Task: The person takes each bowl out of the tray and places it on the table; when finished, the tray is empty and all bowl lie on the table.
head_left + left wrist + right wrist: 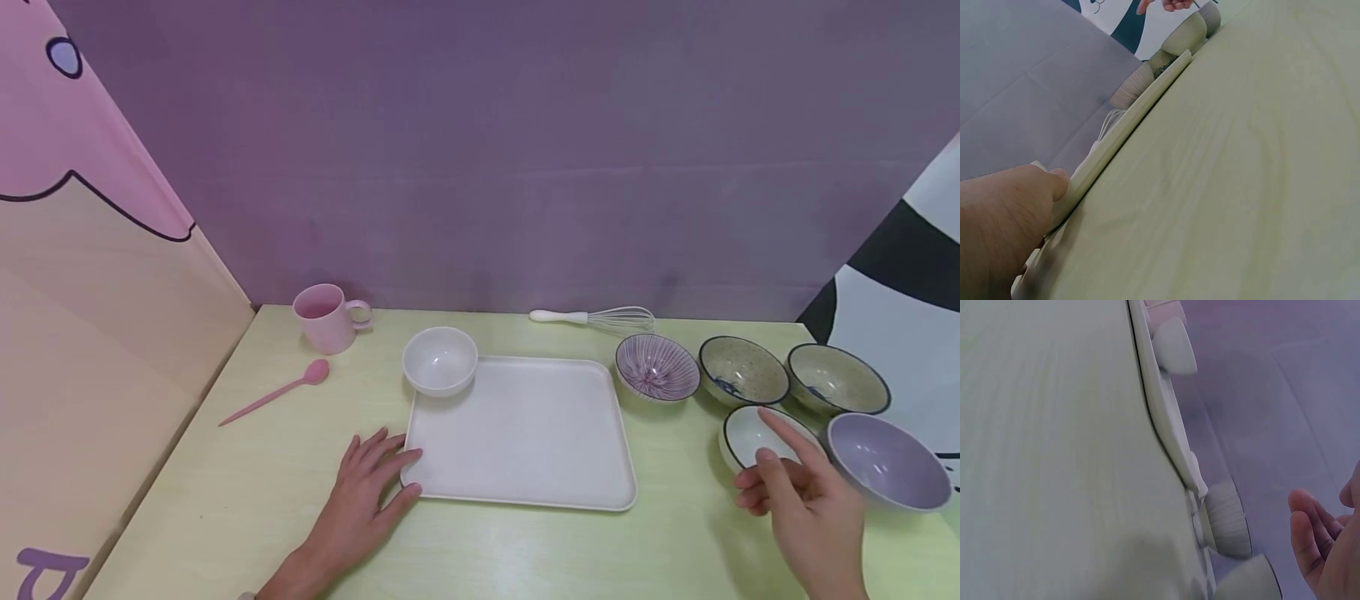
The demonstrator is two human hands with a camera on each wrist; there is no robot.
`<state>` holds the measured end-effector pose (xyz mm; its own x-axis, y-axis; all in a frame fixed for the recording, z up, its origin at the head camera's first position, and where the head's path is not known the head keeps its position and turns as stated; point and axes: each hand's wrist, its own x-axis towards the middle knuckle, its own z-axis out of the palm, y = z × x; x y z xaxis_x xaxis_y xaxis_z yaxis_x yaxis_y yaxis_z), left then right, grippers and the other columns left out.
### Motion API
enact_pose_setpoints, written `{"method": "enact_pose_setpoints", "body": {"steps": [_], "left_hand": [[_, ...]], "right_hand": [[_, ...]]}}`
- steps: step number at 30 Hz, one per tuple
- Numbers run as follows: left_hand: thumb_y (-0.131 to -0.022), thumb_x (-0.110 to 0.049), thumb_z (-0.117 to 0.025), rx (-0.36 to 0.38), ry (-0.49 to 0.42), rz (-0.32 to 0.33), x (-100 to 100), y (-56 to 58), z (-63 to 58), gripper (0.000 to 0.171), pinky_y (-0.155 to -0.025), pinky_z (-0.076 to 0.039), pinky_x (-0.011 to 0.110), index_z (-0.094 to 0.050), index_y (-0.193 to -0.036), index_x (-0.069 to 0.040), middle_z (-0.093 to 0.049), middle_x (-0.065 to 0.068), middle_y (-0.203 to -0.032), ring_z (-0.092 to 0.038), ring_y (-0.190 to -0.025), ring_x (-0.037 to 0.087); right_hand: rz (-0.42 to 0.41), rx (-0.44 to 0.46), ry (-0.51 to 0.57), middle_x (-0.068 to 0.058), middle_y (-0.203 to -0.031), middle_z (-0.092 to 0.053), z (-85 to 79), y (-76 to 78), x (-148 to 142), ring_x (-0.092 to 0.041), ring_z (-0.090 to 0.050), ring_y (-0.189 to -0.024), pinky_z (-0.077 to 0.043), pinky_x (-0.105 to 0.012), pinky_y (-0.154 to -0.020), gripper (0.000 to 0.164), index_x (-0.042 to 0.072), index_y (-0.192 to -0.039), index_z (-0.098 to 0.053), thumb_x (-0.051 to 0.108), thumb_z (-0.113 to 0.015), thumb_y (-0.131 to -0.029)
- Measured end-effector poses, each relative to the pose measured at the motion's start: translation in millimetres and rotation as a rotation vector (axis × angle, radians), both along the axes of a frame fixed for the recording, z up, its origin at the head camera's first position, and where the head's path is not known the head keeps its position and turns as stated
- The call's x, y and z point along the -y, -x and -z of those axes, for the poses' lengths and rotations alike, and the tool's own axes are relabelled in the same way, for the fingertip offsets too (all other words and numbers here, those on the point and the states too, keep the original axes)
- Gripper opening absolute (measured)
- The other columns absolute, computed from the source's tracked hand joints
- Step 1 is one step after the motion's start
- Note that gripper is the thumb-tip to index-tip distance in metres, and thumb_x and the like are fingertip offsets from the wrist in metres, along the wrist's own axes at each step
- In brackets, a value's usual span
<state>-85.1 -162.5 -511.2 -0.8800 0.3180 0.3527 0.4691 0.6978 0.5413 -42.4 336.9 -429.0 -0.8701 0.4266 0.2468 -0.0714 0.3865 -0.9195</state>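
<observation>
My left hand [365,492] lies at the left edge of a white rectangular tray [525,433], fingers spread and fingertips on its rim; in the left wrist view the thumb [1059,183] is against that edge. A small white bowl [441,360] rests over the tray's far left corner. To the right, my right hand [806,500] is over a dark-rimmed white bowl [738,446] and partly hides it. The index finger points forward, the other fingers are loosely bent, and nothing is held. A lavender bowl [888,462] stands just right of this hand.
Behind the right hand stand a purple-striped bowl [657,367] and two speckled bowls, one nearer [742,371] and one farther right [838,379]. A whisk [592,317] lies by the back wall. At left are a pink mug [326,321] and a pink spoon [281,390].
</observation>
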Motion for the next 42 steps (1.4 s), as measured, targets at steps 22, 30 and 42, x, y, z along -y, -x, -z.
{"method": "enact_pose_setpoints", "body": {"steps": [22, 30, 42], "left_hand": [[-0.103, -0.031, -0.079, 0.011, -0.004, 0.001, -0.4, 0.0, -0.1, 0.041, -0.132, -0.021, 0.073, -0.076, -0.140, -0.014, -0.065, 0.014, -0.154, -0.046, -0.156, 0.045], [-0.103, -0.031, -0.079, 0.010, 0.003, -0.002, -0.1, 0.4, -0.2, 0.041, -0.133, -0.021, 0.072, -0.076, -0.140, -0.014, -0.065, 0.013, -0.154, -0.046, -0.156, 0.045], [-0.104, -0.034, -0.078, 0.028, 0.002, -0.008, 0.6, 0.6, 1.2, 0.041, -0.133, -0.020, 0.071, -0.076, -0.141, -0.015, -0.064, 0.012, -0.156, -0.045, -0.157, 0.044]], "right_hand": [[-0.337, 0.000, -0.143, 0.001, -0.082, -0.077, 0.8, 37.5, 60.3, -0.013, -0.073, -0.063, -0.062, -0.025, -0.053, 0.056, 0.011, -0.163, -0.055, -0.004, -0.063, -0.109], [-0.431, -0.027, -0.144, -0.003, -0.082, -0.075, 8.7, 41.2, 84.4, -0.014, -0.071, -0.063, -0.061, -0.026, -0.052, 0.055, 0.008, -0.160, -0.058, -0.005, -0.066, -0.108], [-0.638, -0.020, -0.066, -0.014, -0.089, -0.073, 9.4, 53.3, 119.4, -0.020, -0.072, -0.064, -0.062, -0.032, -0.051, 0.054, 0.010, -0.161, -0.057, -0.001, -0.066, -0.109]]}}
